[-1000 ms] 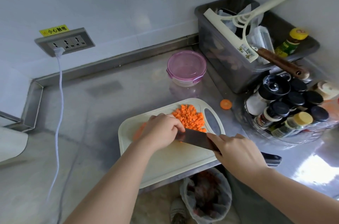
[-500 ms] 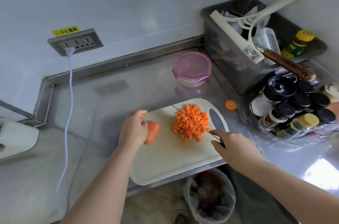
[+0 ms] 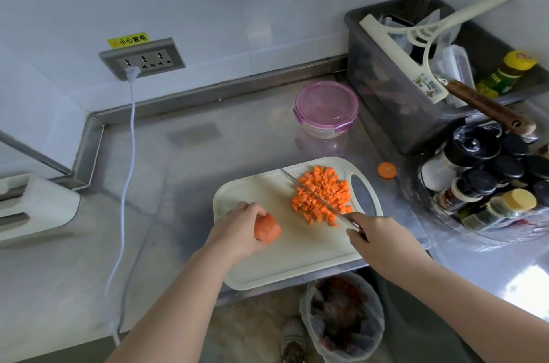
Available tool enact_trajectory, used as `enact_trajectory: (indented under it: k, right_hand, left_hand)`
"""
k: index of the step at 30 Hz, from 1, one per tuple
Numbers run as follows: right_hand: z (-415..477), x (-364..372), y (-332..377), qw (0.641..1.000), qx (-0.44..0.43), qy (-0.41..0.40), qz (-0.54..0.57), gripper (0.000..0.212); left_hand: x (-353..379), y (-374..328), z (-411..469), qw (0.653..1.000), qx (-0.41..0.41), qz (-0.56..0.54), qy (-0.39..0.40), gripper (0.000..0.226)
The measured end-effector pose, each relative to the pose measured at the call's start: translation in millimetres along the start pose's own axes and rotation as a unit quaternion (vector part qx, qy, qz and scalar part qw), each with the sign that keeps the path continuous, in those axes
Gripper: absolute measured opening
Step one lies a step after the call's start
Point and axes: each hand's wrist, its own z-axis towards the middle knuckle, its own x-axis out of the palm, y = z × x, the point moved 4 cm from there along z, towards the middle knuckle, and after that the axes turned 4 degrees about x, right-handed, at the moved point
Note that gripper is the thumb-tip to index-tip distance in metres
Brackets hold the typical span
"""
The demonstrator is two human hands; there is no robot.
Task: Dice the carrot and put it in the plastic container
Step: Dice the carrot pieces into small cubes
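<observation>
Uncut carrot chunk (image 3: 267, 231) is gripped by left hand (image 3: 237, 229), knife (image 3: 312, 195) is held by right hand (image 3: 377, 239) with blade across the diced pile (image 3: 322, 193) just beyond it on the cutting board (image 3: 297, 261); dicing is judged partly done, and the lidded plastic container (image 3: 326, 108) farther back on the bench (image 3: 208, 154) is yet to be filled.

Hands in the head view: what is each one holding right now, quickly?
Left hand: holds the carrot chunk.
Right hand: grips the knife, blade across the diced carrot.
</observation>
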Motion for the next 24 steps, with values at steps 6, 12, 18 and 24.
enact_trajectory:
  k: [6,12,18,24]
  right_hand:
    - [-10.6,-3.6,7.1,0.985,-0.085,-0.071,-0.131,0.031]
    - [-11.1,-10.4,6.1,0.97,-0.104,-0.122,-0.185,0.04]
    - [-11.3,-19.3,0.6,0.97,-0.095,-0.132,-0.183,0.04]
    - [-6.2,-13.0,0.2,0.998,-0.007,-0.006,-0.063,0.03]
  left_hand:
    - [-48.0,-6.6,-2.7,0.942,0.013,-0.157,-0.297,0.036]
    - [-49.8,-79.7,14.3,0.976,0.175,0.042,-0.123,0.036]
    - [-38.6,-93.8,35.5,0.978,0.154,0.121,-0.066,0.041]
    - [-62.1,-54.4,16.2,0.919,0.091,-0.181,-0.338,0.029]
